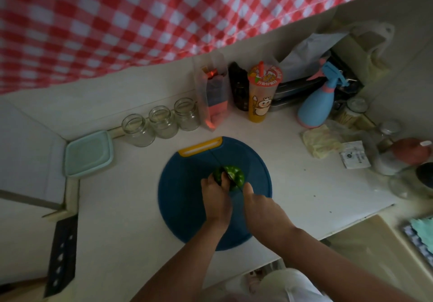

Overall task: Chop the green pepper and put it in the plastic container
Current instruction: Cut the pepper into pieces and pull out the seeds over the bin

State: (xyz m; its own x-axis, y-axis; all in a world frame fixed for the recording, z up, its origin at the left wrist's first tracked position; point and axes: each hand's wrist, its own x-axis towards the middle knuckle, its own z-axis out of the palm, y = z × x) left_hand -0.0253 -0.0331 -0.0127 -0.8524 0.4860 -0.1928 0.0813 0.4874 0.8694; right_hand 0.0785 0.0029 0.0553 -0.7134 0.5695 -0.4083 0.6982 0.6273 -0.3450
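A green pepper (230, 177) is gripped by the left hand (216, 198) and cut on a blue cutting board (187, 198) with a knife (228, 174) clenched in the right hand (262, 210); writing on a cartoon-printed cup (262, 95) is illegible.

Bare countertop (121, 208) lies open left of the cutting board (187, 208); three glass jars (161, 121) line the back edge, clutter crowds the right corner.
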